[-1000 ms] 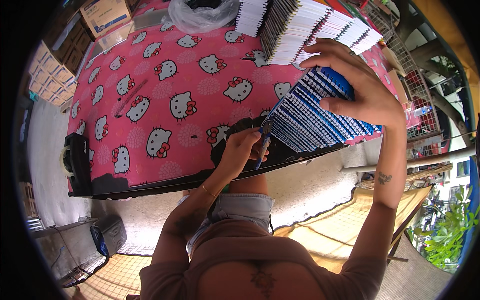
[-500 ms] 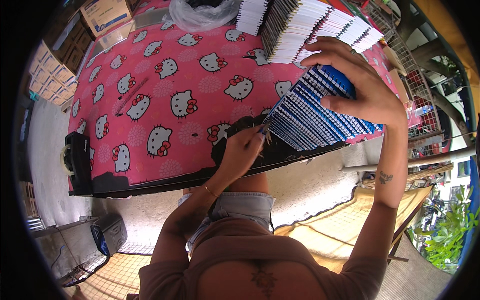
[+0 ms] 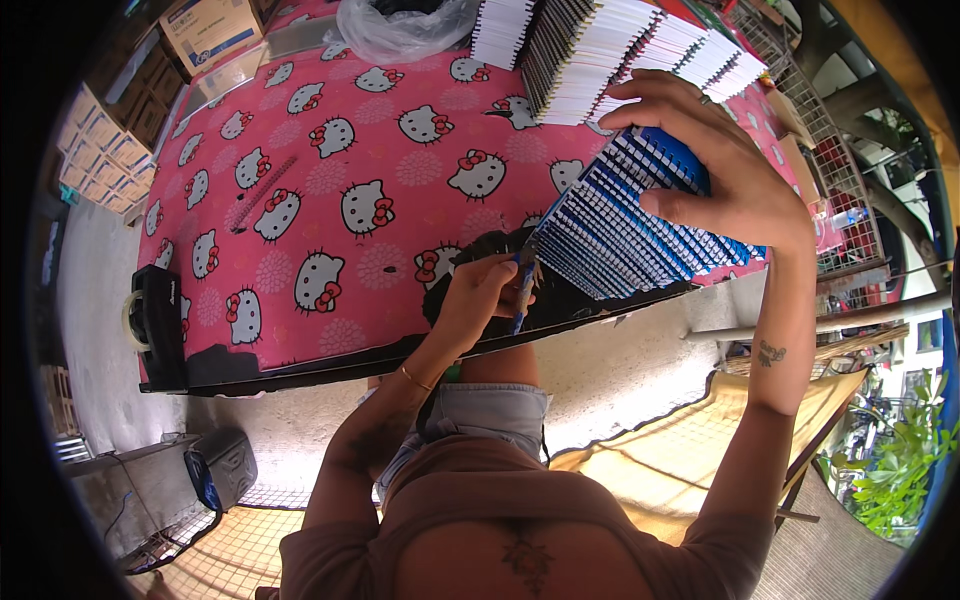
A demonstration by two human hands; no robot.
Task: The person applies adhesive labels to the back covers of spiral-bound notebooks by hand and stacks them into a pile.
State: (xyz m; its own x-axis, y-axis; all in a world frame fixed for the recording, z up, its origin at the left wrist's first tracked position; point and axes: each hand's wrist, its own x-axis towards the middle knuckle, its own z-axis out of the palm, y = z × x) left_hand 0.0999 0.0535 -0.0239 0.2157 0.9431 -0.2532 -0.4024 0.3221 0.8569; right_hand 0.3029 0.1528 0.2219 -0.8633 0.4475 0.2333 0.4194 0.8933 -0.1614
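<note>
My left hand (image 3: pixel 487 297) is at the table's front edge, its fingers around a pair of blue-handled pliers (image 3: pixel 521 268). One handle stands away from the other, and the pliers' dark tip is against the near left corner of a stack of blue spiral notebooks (image 3: pixel 625 225). The notebooks lie in a slanted pile, their white-and-blue coiled edges facing me. Over the pile's right side arches my right hand (image 3: pixel 735 165), fingers spread and thumb apart, the thumb lying along the coils. What its fingertips touch is partly hidden.
Behind the blue pile stand stacks of white-paged spiral notebooks (image 3: pixel 590 60). A loose pink coil (image 3: pixel 262 190) lies on the pink patterned tablecloth (image 3: pixel 400 215). A black tape dispenser (image 3: pixel 160 328) sits at the left corner, a clear plastic bag (image 3: pixel 405 30) at the back, cardboard boxes (image 3: pixel 105 150) beyond.
The fingers of my left hand have loosened, and the pliers' handles have spread, one now pointing down toward me. My right hand stays on the notebooks, almost unmoved.
</note>
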